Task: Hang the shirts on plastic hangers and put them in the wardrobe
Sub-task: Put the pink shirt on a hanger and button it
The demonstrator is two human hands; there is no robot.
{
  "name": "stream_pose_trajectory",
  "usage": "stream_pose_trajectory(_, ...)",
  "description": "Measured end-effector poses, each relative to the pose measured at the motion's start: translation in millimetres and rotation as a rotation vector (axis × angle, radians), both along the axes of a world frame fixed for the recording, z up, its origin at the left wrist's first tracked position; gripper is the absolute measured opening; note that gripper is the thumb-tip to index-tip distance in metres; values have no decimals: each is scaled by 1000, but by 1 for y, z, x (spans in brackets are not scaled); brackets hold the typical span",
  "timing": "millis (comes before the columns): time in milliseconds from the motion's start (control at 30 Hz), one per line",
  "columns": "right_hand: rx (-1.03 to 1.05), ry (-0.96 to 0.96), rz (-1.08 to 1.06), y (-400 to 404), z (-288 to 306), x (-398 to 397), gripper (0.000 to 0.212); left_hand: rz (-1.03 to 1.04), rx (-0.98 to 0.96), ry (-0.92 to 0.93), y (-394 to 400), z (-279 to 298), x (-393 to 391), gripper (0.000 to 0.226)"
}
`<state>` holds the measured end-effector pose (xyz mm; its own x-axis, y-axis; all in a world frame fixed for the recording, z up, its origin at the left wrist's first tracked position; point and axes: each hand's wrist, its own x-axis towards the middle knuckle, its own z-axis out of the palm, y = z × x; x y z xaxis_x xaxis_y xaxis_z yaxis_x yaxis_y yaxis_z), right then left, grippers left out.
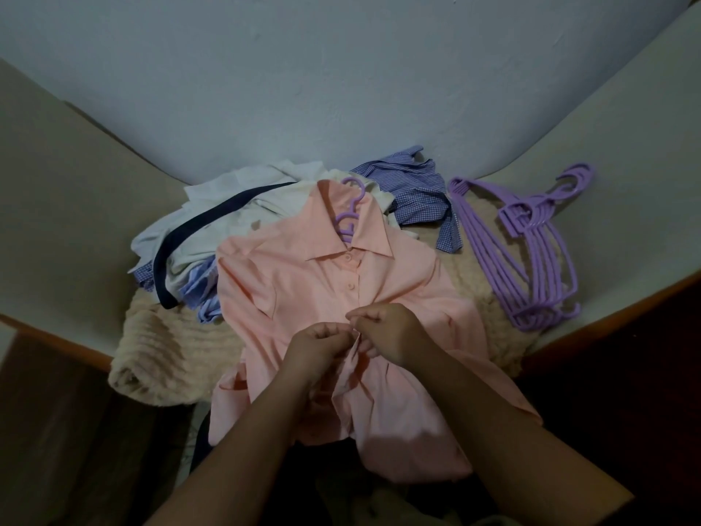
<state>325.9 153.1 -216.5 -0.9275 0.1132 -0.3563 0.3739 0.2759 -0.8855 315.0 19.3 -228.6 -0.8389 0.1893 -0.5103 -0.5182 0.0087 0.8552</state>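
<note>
A peach collared shirt (303,282) lies front-up on the bed, with a purple plastic hanger (351,206) inside it, the hook sticking out past the collar. My left hand (318,345) and my right hand (387,328) meet at the shirt's button placket, below the two fastened upper buttons. Each hand pinches an edge of the placket fabric. A bundle of several purple hangers (531,252) lies to the right. Behind the peach shirt sits a pile of shirts: white ones with a dark navy band (212,218) and a blue checked one (413,191).
A cream fleece blanket (151,358) covers the bed under the clothes. A pale blue wall (341,89) rises behind. Beige bed surface (626,165) extends on both sides, edged with an orange-brown wooden frame (57,337). Dark floor lies below at both sides.
</note>
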Motion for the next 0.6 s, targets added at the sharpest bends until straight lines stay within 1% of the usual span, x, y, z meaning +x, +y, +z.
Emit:
stream_pose_trajectory(100,30,3,-20,2,-2,-1,18,-25,-11,22,-1,-1,-2,5)
stream_pose_trajectory(167,33,2,-27,2,-4,-3,20,-64,-53,43,-2,0,-4,6)
stream_pose_trajectory(300,-81,-3,-55,3,-5,-2,21,-128,-82,45,-3,5,-8,7)
stream_pose_trajectory(400,-121,73,-87,5,-7,-3,18,-161,9,-41,-4,9,-16,6)
stream_pose_trajectory(467,-82,125,-78,7,-9,-7,16,-172,104,-125,-3,10,-20,10)
stream_pose_trajectory(533,-34,145,-61,7,-14,-13,16,-174,131,-145,-1,9,-24,10)
stream_pose_trajectory(600,-26,118,-82,9,-18,-22,18,-127,131,-136,1,8,-32,8)
